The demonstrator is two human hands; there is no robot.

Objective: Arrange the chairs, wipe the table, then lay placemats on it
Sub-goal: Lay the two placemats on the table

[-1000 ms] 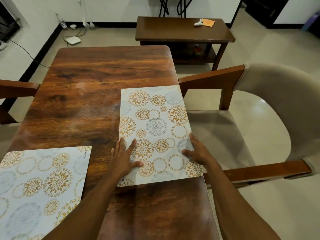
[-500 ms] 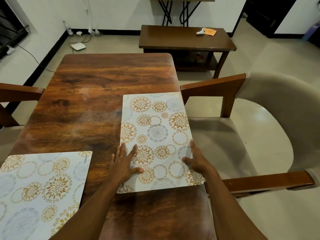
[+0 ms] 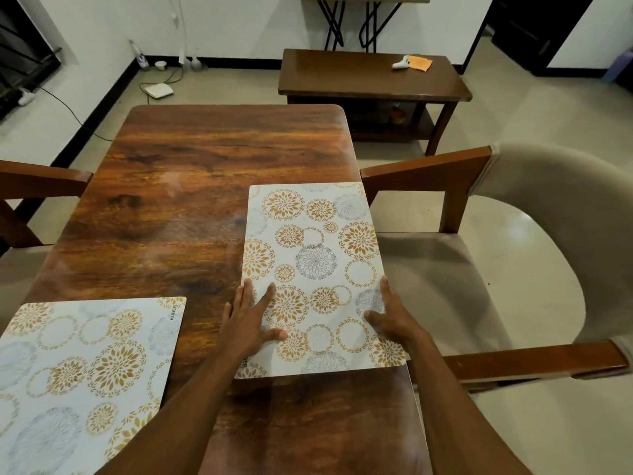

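I am looking at the wooden table (image 3: 171, 200), with the cushioned chair (image 3: 513, 269) standing at its right. The placemat (image 3: 315, 241) is lying along the table's right edge, its long axis running near to far. The left hand (image 3: 246, 320) and right hand (image 3: 394, 317) are pressing flat on its near end, fingers straight and pointing far.

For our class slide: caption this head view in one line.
Left hand and right hand rest on a placemat on the table, a second mat nearby.
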